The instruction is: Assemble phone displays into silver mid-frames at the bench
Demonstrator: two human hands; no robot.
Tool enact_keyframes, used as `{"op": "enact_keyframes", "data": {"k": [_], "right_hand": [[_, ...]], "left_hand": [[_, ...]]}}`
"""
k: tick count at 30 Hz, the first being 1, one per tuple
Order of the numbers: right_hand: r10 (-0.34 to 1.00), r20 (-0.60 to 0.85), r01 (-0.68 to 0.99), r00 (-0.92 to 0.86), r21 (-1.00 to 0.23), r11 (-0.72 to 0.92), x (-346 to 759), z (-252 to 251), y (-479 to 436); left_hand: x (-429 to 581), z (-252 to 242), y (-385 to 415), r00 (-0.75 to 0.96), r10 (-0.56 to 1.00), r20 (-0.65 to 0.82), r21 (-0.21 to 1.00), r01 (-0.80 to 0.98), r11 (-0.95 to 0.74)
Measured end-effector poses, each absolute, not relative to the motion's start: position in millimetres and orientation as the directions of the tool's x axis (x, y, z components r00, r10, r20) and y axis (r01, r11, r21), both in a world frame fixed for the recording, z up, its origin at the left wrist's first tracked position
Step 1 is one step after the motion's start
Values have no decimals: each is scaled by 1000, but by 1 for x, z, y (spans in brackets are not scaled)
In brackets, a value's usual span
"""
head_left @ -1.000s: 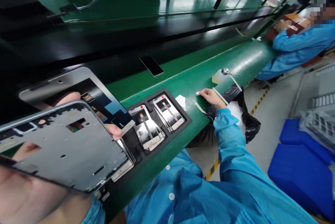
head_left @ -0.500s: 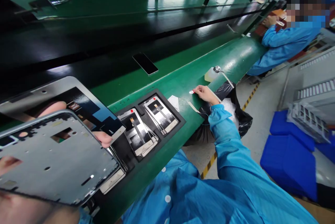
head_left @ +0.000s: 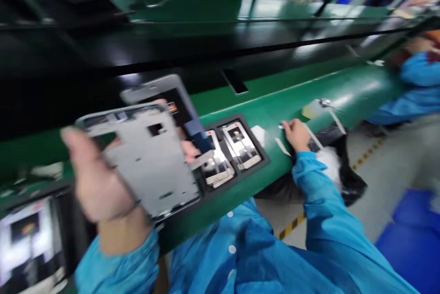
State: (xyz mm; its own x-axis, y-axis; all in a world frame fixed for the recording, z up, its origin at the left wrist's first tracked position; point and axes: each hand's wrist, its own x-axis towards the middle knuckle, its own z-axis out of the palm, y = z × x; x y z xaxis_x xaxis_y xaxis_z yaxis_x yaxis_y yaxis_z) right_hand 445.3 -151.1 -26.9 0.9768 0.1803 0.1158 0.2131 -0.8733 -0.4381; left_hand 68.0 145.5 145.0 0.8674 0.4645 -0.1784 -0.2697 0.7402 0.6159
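My left hand (head_left: 99, 184) is wrapped round a grey phone mid-frame (head_left: 151, 156), its thumb at the left edge. The same hand also grips a phone screen assembly (head_left: 187, 108), fanned out behind the frame, with fingertips showing on it. Over at the bench's near edge, my right hand (head_left: 297, 134) is closed in a pinch. A small white piece (head_left: 281, 125) shows at its fingertips, blurred. Between the hands, a dark foam tray (head_left: 263, 158) holds several white screen assemblies (head_left: 240, 145) in slots.
White paper (head_left: 258, 135) lies beside the tray. A bottle of yellowish liquid with a metal top (head_left: 313, 108) stands past my right hand. A dark phone (head_left: 235, 81) lies farther back. A black bag (head_left: 354, 184) hangs at the bench edge. Another tray with a screen assembly (head_left: 29, 239) is at left.
The view has swung left, so the bench appears farther right. My left hand has moved the frame and screen assembly away from the camera. My right hand stays over the bench, still pinching.
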Motion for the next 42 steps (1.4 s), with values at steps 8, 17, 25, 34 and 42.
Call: {"op": "enact_keyframes", "data": {"k": [8,17,25,34,42], "right_hand": [[406,384,552,829,-675,-490,396,31,-77],[960,57,138,272,-990,20,235,93,51],[880,-126,-103,458,-991,-88,241,52,24],[819,-91,-102,567,-994,-39,274,-7,6],[799,-48,-189,599,-979,82,270,-13,11]], "left_hand": [[64,149,149,839,522,-157,519,-379,766],[56,159,145,802,563,-199,462,-429,776],[42,150,155,727,664,-176,366,-578,730],[31,151,152,727,669,-156,291,-613,734],[36,156,152,731,670,-130,398,-580,711]]}}
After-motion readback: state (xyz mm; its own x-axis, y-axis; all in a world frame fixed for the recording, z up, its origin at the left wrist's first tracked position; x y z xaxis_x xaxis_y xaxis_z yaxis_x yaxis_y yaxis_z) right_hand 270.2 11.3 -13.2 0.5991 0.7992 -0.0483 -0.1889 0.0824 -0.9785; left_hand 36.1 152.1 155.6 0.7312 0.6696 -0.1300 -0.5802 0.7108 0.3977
